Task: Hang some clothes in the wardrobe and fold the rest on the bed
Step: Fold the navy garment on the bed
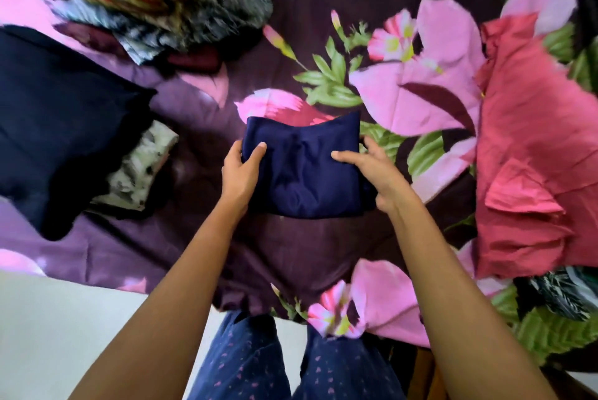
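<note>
The navy garment (304, 170) lies mid-bed as a small folded square. The left hand (241, 170) and right hand (372, 170) each pinch a side edge, thumb on top and fingers (369, 142) curled round it, so this piece looks nearly done. Much seems left: a red garment (534, 157) sprawls loose on the right, a dark cloth (58, 115) and a jumbled heap (145, 5) lie on the left, and no wardrobe shows. The bed (291, 254) wears a purple floral sheet — pale floor (64, 328) lies below its edge.
</note>
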The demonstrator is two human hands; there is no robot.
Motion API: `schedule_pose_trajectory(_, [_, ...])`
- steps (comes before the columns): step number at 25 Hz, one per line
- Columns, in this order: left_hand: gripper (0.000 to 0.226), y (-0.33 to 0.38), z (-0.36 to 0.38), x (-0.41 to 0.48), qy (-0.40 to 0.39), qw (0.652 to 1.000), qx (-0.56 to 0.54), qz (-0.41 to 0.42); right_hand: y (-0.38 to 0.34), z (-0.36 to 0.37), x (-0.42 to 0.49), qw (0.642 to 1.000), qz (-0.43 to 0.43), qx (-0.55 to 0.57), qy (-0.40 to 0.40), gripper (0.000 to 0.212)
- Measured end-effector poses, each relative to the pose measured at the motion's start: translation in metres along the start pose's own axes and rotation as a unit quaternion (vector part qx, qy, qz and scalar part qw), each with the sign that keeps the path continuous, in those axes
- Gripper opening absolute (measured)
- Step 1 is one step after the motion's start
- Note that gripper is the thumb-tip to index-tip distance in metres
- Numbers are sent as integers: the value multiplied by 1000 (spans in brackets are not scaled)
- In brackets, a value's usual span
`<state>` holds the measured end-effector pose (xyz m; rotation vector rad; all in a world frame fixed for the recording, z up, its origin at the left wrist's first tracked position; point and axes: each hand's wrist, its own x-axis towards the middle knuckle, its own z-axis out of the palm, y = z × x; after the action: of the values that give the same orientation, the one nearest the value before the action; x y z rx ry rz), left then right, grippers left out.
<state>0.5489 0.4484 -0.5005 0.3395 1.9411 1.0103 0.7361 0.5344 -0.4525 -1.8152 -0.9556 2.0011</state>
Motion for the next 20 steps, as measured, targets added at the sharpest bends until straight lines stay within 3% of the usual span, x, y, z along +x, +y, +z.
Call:
schedule_pose_trajectory(6, [16,111,-107,69,48,992,-6,120,-103,119,14,995,-94,33,-15,29])
schedule_pose_trajectory(9, [16,168,-158,112,46,989,-33,135,-156,182,39,989,-139,42,-31,39])
schedule_pose_trajectory(13, [36,246,-221,185,92,973,-18,212,-236,266,86,979,-190,57,-53,38])
schedule_pose_trajectory(15, [48,262,-242,220,145,952,76,260,-261,298,114,974,-202,81,-66,33])
schedule_pose_trajectory(17, [56,254,-247,256,193,896,227,329,-263,320,142,976,-208,50,-40,29])
schedule_pose_trajectory(18, [59,241,-242,272,172,876,288,347,-258,327,158,977,-213,5,-15,31])
schedule_pose_trajectory(20, [62,215,-223,283,33,874,383,296,-239,334,181,969,-217,-109,33,35])
